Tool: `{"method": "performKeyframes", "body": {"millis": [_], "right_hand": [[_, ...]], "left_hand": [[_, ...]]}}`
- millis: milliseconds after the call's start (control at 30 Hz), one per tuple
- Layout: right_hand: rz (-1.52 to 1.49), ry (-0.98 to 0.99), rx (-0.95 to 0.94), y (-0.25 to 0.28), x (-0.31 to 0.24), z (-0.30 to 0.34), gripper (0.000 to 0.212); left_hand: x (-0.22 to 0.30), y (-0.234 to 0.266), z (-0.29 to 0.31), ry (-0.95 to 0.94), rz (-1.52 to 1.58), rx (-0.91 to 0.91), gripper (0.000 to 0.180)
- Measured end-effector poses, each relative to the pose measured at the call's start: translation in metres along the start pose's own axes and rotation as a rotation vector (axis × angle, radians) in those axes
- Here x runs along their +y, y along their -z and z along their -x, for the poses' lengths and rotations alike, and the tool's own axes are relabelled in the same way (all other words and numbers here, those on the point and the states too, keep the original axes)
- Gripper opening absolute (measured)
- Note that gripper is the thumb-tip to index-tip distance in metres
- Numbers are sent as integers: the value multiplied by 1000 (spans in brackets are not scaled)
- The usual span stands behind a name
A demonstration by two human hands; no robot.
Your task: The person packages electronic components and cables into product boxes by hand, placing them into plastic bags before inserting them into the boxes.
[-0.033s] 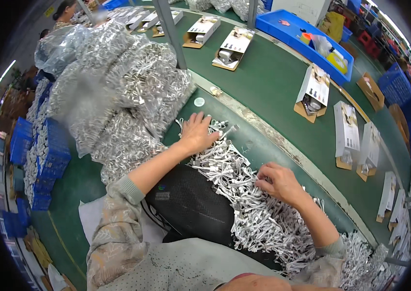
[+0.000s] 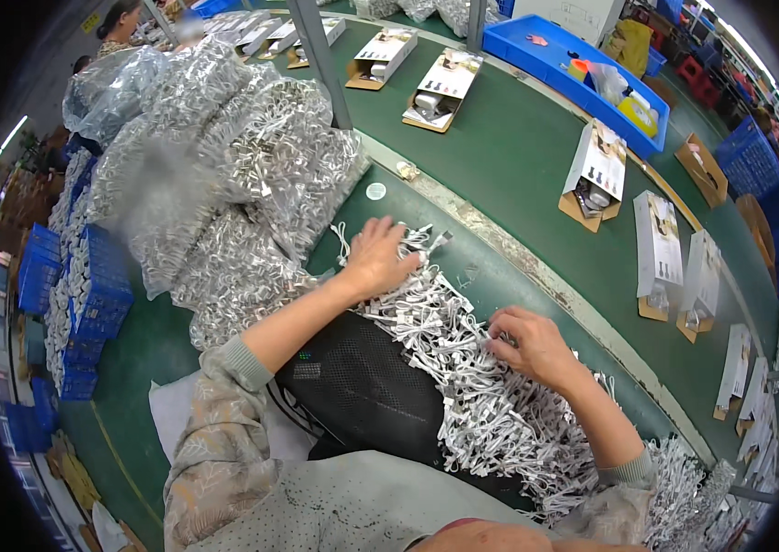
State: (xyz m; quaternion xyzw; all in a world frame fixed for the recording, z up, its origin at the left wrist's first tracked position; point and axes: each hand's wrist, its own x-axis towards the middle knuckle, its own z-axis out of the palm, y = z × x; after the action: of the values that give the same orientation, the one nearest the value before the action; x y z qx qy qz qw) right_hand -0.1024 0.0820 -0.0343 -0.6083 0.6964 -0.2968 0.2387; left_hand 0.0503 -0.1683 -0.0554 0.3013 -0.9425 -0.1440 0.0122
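Observation:
A long heap of short white USB cables (image 2: 481, 405) runs from the middle of the bench toward the lower right. My left hand (image 2: 378, 259) lies over the heap's far end, fingers stretched and palm down on the cables; what is under the palm is hidden. At the heap's right edge, my right hand (image 2: 532, 348) is loosely curled, its thumb apart from the fingers and their tips next to the cables. No cable shows lifted in either hand. A black mesh-covered object (image 2: 362, 386) sits between my body and the heap.
Large clear bags (image 2: 260, 175) packed with cables pile up at the left. Beyond a worn rail (image 2: 500, 239), a green conveyor (image 2: 509, 138) carries open white boxes (image 2: 594, 170). A blue tray (image 2: 536, 69) stands at its far side. A metal post (image 2: 320, 64) rises beside the bags.
My left hand has shifted very slightly, its fingertips drawing a little nearer to me and right over the cables. The right hand stays practically in place.

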Motion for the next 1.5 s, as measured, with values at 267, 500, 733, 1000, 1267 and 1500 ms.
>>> {"method": "performKeyframes", "body": {"millis": [267, 500, 733, 1000, 1267, 1500], "right_hand": [[29, -39, 90, 12, -9, 12, 15], [-345, -330, 242, 22, -7, 6, 19], [-1171, -683, 215, 23, 45, -2, 22], [-1268, -744, 439, 23, 83, -49, 14], [-1500, -725, 902, 26, 149, -158, 11], [-462, -819, 786, 44, 189, -163, 15]], "left_hand": [[35, 7, 38, -272, 368, -120, 52], [-24, 15, 30, 139, -42, 50, 57], [36, 18, 25, -60, 884, -384, 33], [-41, -15, -78, -150, -47, 374, 33], [-39, -41, -95, -251, -107, 517, 34], [-40, -39, -96, -245, -107, 506, 34]]}}
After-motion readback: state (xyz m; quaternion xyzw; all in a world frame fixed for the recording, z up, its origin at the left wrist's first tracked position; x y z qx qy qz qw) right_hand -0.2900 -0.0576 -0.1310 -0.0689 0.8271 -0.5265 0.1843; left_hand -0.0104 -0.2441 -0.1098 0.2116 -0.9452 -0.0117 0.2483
